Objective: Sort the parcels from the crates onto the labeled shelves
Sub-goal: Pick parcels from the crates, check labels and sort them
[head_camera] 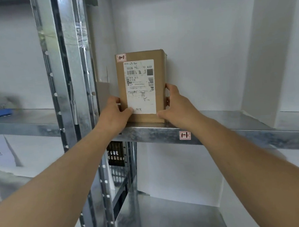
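You have the tall brown cardboard parcel [161, 87] standing upright on the galvanised metal shelf [234, 123], near its front lip and towards its left end, close to the steel upright post [68, 83]. Your left hand [115, 114] grips the parcel's lower left edge, fingers [116, 99] curled round the side and thumb pressed on the front face. Your right hand [175, 104] holds the lower right edge the same way, so both hands are clamped on the parcel.

The small pink sticker [121, 58] at the parcel's top left corner carries a dark mark that reads like an H. The pink tag [185, 135] on the shelf's front lip shows what looks like the same mark. By that match, this parcel appears to be on the right shelf. Its white shipping label [140, 87] faces you.

For this parcel the placing looks nearly done. What is left is to let go, perhaps after nudging it farther back from the lip. No other parcel shows on this shelf or on the bare metal shelf below [170, 218]. The crates are out of view, so you cannot tell how many parcels remain to sort.
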Available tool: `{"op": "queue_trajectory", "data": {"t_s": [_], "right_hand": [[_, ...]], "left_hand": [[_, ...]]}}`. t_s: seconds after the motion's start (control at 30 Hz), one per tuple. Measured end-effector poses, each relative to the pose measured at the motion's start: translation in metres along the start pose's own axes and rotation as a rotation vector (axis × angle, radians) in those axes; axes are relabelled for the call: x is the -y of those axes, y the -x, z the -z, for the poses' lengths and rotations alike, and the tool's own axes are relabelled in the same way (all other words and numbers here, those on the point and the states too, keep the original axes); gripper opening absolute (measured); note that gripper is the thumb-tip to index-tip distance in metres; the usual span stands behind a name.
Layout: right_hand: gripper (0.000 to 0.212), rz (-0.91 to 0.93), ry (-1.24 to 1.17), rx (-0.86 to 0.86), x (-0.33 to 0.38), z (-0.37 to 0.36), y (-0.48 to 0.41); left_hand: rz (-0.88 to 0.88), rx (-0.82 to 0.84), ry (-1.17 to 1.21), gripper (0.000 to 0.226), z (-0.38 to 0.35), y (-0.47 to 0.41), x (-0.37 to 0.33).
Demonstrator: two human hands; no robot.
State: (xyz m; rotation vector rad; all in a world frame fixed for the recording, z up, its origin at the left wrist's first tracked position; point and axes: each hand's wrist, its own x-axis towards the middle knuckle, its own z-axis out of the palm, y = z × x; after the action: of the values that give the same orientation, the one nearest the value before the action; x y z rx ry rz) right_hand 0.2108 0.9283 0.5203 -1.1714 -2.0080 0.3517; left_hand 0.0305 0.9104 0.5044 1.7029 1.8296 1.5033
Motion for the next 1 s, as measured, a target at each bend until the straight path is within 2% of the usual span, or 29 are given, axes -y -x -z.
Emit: {"op": "queue_trajectory", "data": {"t_s": [0.13, 0.2, 0.33, 0.4, 0.6, 0.83, 1.0], "right_hand": [[0.079, -0.036, 0.01, -0.026, 0.006, 0.006, 0.008], [0.08, -0.022, 0.057, -0.087, 0.012, 0.009, 0.014], [0.073, 0.12, 0.206, -0.269, 0.026, 0.007, 0.039], [0.066, 0.209, 0.194, -0.289, 0.035, -0.004, 0.057], [0.047, 0.403, 0.219, -0.071, 0.048, -0.072, 0.108], [0.046, 0.468, 0.228, 0.294, 0.037, -0.171, 0.16], [0.048, 0.542, 0.198, 0.492, 0.036, -0.229, 0.193]], "left_hand": [[-0.012, -0.033, -0.004, 0.062, 0.005, 0.011, -0.003], [-0.078, -0.083, -0.055, 0.064, 0.009, 0.022, -0.004], [-0.232, -0.145, -0.176, 0.061, 0.023, 0.06, 0.0], [-0.253, -0.173, -0.24, 0.06, 0.032, 0.084, 0.007], [-0.096, -0.24, -0.436, 0.053, 0.049, 0.156, 0.069], [0.218, -0.25, -0.587, 0.052, 0.057, 0.235, 0.137], [0.454, -0.266, -0.69, 0.054, 0.068, 0.295, 0.164]]}}
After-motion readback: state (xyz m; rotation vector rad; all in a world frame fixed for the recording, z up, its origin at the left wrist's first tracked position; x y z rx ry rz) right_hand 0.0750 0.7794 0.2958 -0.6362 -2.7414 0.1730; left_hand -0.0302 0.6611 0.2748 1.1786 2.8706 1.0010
